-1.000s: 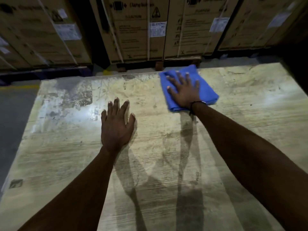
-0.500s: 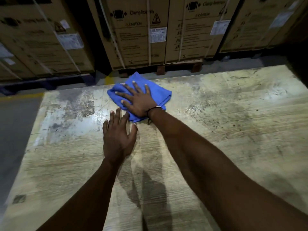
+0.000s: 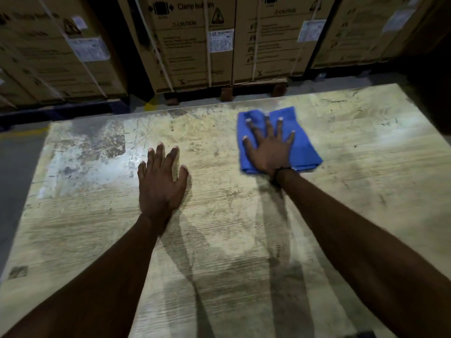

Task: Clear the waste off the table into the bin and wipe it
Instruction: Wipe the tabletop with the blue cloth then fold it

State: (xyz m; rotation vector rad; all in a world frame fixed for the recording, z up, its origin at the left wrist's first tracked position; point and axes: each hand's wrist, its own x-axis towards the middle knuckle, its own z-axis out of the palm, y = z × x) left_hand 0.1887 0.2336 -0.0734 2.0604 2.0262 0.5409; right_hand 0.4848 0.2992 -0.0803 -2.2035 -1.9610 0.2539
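A folded blue cloth (image 3: 305,152) lies on the worn, pale wooden table (image 3: 219,240), near its far edge and right of centre. My right hand (image 3: 269,147) presses flat on the cloth with fingers spread. My left hand (image 3: 159,181) rests flat on the bare tabletop, fingers straight, well to the left of the cloth and apart from it. No waste or bin shows in this view.
Tall strapped cardboard cartons (image 3: 192,45) on pallets stand just beyond the table's far edge. A grey floor strip (image 3: 17,167) runs along the table's left side. The table's left part has a scuffed, whitish patch (image 3: 85,157).
My right hand slid the blue cloth left to just above my left hand, then back right along the far edge. My left hand stayed planted.
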